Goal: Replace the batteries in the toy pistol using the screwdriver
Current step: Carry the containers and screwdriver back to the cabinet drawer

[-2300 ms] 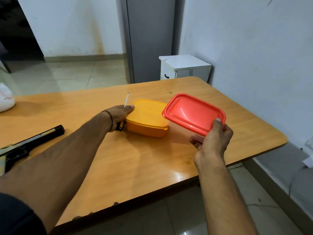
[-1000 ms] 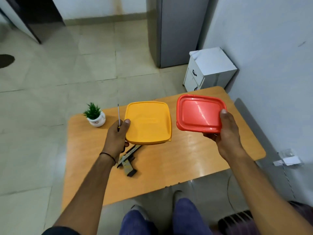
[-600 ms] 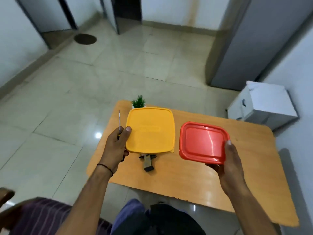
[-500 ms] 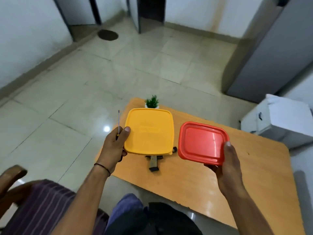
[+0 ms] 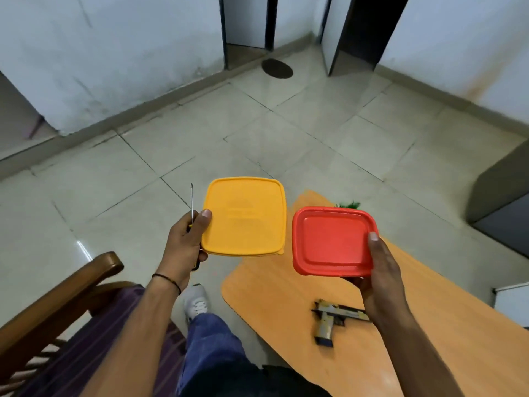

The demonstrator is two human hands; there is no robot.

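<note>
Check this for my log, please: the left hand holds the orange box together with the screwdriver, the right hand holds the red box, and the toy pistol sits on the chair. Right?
Not quite. The head view shows the toy pistol lying on the orange table, not the chair. The rest holds: the left hand holds the orange box with the screwdriver, and the right hand holds the red box.

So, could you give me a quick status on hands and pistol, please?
Left hand grips yellow container plus screwdriver. Right hand holds red container. Toy pistol untouched on table.
</note>
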